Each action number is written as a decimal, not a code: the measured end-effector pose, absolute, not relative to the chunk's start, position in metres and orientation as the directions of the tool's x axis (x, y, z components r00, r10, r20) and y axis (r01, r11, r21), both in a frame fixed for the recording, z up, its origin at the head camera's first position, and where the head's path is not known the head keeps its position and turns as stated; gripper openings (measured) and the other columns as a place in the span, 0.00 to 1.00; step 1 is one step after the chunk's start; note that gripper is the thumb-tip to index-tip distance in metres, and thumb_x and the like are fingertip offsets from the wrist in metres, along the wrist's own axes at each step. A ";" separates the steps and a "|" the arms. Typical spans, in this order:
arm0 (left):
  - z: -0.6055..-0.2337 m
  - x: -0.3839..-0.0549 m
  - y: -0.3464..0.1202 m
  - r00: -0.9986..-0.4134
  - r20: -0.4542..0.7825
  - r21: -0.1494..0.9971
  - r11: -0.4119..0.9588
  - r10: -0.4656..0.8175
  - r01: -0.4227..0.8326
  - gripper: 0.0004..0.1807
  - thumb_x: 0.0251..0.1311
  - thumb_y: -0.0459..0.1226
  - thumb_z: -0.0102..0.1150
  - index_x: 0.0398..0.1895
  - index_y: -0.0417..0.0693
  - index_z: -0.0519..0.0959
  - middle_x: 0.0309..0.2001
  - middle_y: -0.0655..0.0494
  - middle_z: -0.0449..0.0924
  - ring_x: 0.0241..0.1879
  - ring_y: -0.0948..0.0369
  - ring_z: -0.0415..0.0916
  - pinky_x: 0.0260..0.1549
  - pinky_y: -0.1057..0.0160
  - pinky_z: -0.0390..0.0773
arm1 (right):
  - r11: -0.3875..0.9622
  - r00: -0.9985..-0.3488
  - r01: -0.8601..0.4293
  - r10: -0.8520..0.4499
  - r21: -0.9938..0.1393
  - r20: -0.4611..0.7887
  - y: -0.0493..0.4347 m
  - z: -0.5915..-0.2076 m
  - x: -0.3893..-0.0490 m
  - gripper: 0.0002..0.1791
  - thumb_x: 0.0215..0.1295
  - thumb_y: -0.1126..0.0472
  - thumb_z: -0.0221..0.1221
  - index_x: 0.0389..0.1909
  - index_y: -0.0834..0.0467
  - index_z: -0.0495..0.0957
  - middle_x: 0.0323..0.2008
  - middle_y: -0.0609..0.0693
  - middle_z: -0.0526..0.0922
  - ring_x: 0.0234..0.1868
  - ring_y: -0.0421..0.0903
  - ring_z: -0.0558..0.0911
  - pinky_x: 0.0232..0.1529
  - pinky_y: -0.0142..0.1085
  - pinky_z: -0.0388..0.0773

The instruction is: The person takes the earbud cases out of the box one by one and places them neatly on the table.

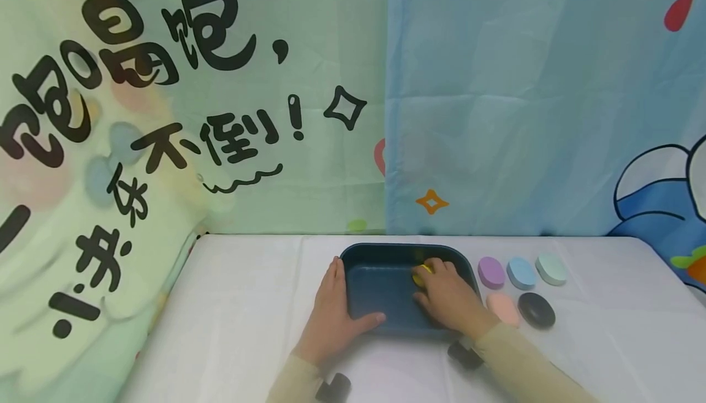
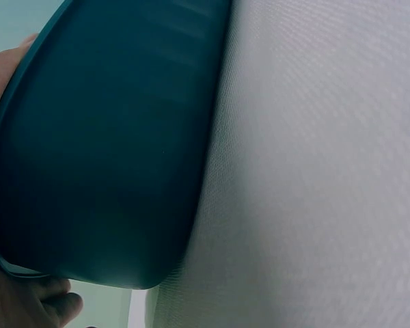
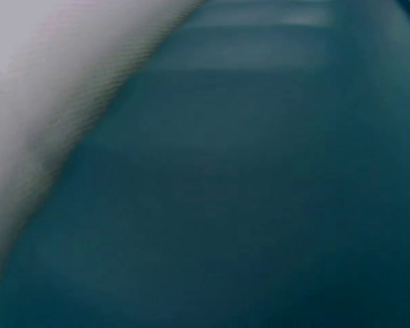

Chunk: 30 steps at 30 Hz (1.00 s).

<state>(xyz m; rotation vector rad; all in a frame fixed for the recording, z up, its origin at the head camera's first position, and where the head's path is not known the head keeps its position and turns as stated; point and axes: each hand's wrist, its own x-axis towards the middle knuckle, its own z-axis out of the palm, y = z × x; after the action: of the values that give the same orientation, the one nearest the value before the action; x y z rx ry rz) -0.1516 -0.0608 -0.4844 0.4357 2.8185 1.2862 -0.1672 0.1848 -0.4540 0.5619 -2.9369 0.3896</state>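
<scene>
A dark blue rectangular tray (image 1: pixel 380 290) with rounded corners lies on the white table. My left hand (image 1: pixel 336 320) holds its near left corner, fingers along the outer left side and thumb over the near rim. In the left wrist view the tray's outer wall (image 2: pixel 116 143) fills much of the frame, with parts of the left hand (image 2: pixel 20 301) at the edge. Inside the tray, toward its right side, my right hand (image 1: pixel 449 296) pinches a yellow piece (image 1: pixel 420 277), mostly hidden by the fingers. Only the tray (image 3: pixel 212 178) and some tablecloth show in the right wrist view.
Right of the tray lie thick oval pieces: purple (image 1: pixel 491 272), light blue (image 1: pixel 521 273), mint (image 1: pixel 551 269), peach (image 1: pixel 503 309) and black (image 1: pixel 537 310). The right forearm passes close to the peach one. A printed curtain (image 1: pixel 309 207) hangs behind the white table (image 1: pixel 237 317).
</scene>
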 end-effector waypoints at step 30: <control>-0.481 -0.151 -0.062 -0.958 0.105 0.745 0.617 0.267 0.254 0.67 0.53 0.64 0.68 0.80 0.37 0.40 0.80 0.40 0.38 0.79 0.47 0.37 0.72 0.43 0.54 | 0.863 -0.924 -0.383 -0.358 -0.330 0.135 0.191 -0.446 -0.166 0.16 0.60 0.71 0.66 0.49 0.60 0.82 0.48 0.60 0.80 0.48 0.58 0.78 0.51 0.54 0.79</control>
<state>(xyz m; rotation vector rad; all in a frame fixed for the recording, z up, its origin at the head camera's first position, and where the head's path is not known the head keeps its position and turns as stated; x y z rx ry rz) -0.1507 -0.0619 -0.4812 0.4526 2.8106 1.2903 -0.1665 0.1912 -0.4465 0.5899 -2.9647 0.5478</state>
